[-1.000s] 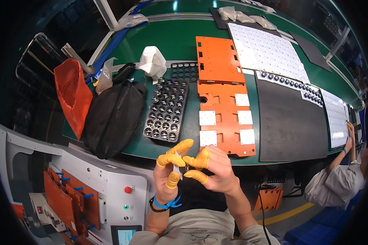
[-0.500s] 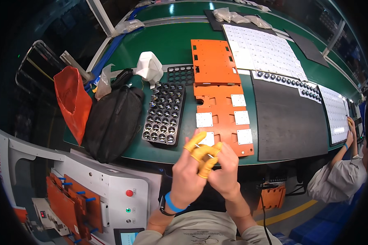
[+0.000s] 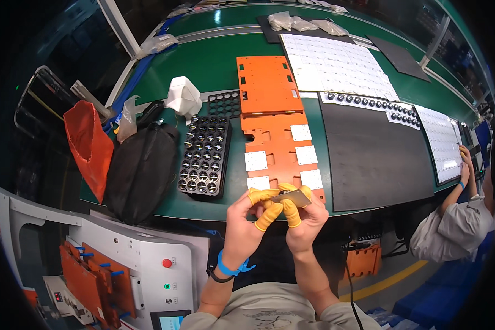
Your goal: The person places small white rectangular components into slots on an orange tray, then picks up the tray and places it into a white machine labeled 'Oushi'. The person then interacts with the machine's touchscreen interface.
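Green bench [image 3: 201,60] across the middle, metal rail [image 3: 220,31] running along it, more green surface behind. Pale streaks of reflected light [image 3: 218,17] at the far side. Metal posts upper left [image 3: 117,25] and upper right [image 3: 436,36]. Bent tube frame [image 3: 28,88] far left, white machine [image 3: 173,240] lower left. Gray floor [image 3: 388,265] lower right, yellow line [image 3: 393,280] across it. Surroundings dark, walls unreadable.

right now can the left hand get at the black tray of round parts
Likely yes: nothing visible stands between the left hand and the black tray, though it grips the small plate.
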A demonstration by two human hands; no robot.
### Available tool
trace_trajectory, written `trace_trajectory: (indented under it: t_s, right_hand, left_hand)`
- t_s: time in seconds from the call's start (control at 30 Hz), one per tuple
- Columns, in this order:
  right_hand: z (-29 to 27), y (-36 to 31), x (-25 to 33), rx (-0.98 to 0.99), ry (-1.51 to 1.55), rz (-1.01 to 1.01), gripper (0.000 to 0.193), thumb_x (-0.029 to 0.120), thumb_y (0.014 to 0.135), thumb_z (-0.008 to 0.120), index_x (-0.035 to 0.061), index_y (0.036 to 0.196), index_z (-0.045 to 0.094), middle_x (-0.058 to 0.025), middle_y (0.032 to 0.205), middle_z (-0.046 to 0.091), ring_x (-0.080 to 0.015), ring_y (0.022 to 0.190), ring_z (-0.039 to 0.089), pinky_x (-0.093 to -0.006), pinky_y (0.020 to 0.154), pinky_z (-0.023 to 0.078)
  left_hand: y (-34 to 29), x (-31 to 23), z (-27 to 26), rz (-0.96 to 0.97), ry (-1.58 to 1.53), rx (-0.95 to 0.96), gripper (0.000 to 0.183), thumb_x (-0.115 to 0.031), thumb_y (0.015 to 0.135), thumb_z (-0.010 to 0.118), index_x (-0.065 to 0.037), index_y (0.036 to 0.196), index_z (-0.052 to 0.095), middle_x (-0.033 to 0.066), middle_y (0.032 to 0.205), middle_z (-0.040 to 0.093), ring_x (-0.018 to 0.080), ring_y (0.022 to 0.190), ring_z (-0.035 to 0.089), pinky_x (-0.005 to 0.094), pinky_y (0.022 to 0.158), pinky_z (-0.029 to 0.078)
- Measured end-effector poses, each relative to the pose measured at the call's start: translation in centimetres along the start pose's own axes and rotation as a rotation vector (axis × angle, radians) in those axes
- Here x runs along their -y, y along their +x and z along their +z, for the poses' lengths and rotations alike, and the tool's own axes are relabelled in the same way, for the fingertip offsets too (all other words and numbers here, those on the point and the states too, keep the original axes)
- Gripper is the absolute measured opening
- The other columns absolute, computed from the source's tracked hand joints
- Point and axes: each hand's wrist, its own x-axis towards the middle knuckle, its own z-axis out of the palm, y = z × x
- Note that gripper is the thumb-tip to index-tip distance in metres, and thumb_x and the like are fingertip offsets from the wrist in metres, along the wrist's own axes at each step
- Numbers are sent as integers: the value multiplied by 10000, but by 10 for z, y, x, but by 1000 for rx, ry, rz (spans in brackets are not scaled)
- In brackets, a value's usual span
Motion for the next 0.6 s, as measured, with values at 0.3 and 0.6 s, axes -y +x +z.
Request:
trace_trajectory:
  t_s: [0.3,0.6]
  right_hand:
    - [3,-6,-6,6,44,106,234,141,966,640,-79,1022,697,-112,887,601,-196,806,566,-303,692,447]
    - [3,1,-13,-126,-111,80,406,92,1017,523,-45,1400,525,-54,1003,527,-119,880,484,-245,772,400]
  left_hand:
    - [9,-3,16,8,-30,-72,237,-150,972,684,80,1027,663,38,921,630,101,842,629,251,759,534]
    - [56,-33,1,174,661,-290,207,-171,923,697,29,890,657,176,820,638,361,697,618,435,612,456]
